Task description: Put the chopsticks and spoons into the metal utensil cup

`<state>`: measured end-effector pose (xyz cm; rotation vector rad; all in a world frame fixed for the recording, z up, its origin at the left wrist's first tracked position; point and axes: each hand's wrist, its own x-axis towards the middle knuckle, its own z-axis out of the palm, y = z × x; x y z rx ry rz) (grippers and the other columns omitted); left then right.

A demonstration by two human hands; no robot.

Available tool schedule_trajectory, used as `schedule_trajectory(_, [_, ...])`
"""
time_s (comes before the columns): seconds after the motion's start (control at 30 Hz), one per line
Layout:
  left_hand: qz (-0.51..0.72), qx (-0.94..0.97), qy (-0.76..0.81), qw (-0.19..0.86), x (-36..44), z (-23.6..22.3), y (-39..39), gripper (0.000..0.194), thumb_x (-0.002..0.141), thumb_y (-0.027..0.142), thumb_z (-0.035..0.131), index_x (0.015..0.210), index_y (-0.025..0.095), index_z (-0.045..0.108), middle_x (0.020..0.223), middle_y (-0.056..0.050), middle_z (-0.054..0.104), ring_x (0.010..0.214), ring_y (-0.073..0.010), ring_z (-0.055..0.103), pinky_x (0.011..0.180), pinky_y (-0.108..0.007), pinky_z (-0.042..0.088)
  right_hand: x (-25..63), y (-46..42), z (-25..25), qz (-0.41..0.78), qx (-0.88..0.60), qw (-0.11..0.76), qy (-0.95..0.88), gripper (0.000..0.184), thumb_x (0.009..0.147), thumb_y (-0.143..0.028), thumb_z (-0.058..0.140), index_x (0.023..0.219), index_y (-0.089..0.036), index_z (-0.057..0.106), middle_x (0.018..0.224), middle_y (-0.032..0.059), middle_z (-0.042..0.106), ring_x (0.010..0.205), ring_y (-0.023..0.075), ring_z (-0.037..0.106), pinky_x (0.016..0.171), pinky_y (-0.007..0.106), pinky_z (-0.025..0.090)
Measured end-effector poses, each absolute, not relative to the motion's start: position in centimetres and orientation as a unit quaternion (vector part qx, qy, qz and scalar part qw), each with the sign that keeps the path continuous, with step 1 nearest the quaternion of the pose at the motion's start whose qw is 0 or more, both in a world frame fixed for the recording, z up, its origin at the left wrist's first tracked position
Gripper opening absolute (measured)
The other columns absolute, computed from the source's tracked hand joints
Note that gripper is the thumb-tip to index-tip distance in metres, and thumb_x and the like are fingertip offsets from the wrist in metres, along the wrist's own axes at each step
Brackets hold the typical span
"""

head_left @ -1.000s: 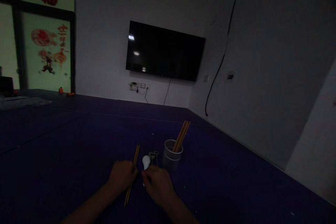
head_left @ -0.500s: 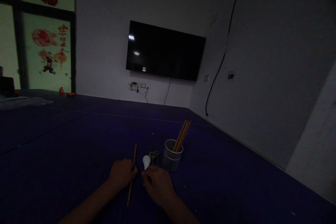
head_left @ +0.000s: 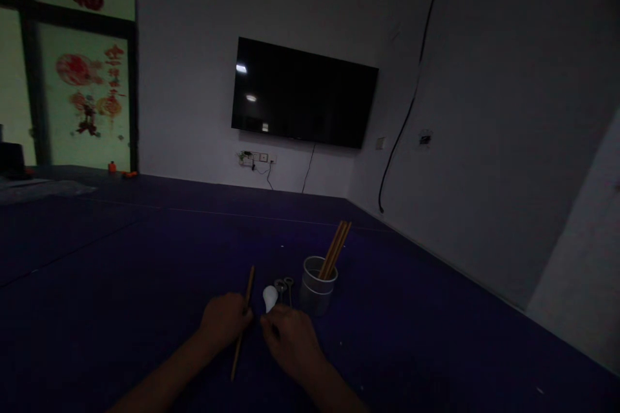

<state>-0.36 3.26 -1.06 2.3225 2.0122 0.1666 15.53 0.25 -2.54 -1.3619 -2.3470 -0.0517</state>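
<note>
My left hand (head_left: pixel 225 319) is closed round a thin wooden chopstick (head_left: pixel 249 284), which slants with its upper end to the right. My right hand (head_left: pixel 293 339) is closed at the neck of a white spoon (head_left: pixel 270 297); the fingers cover most of the spoon's handle. Just right of the spoon's bowl lie two slim metal utensils (head_left: pixel 285 285) with rounded, ring-like ends, their lower parts behind my right hand. Beyond that hand stands a grey metal cup (head_left: pixel 317 293), upright, with several wooden chopsticks (head_left: pixel 335 248) leaning to the right in it.
All of this rests on a wide dark blue surface (head_left: pixel 194 245) with a few white specks. Clear plastic sheeting (head_left: pixel 43 190) and small orange objects (head_left: pixel 112 168) lie at the far left. A television (head_left: pixel 305 93) hangs on the back wall, and a black cable (head_left: pixel 404 122) runs down the right wall.
The chopstick in my left hand has tilted slightly, its lower end shifting left. My right hand and the spoon have hardly moved, and the cup stands where it was.
</note>
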Motion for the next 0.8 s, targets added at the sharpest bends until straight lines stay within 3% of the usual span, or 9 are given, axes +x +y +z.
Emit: schedule_trajectory(0.8, [0.077,0.754,0.65,0.054,-0.74,-1.11,3.3,0.029,0.081,0.029,0.04,0.082,0.017,0.067,0.081,-0.008,0.069,0.079,-0.0196,0.066,0.069,-0.026,0.045,15.47,0.18,-2.27,0.0,-0.496,0.211,-0.842,0.027,0.091,-0.023,0.04,0.084,-0.02,0.066,0.087,0.0049,0.069,0.078,0.0144,0.063,0.065,0.022,0.04])
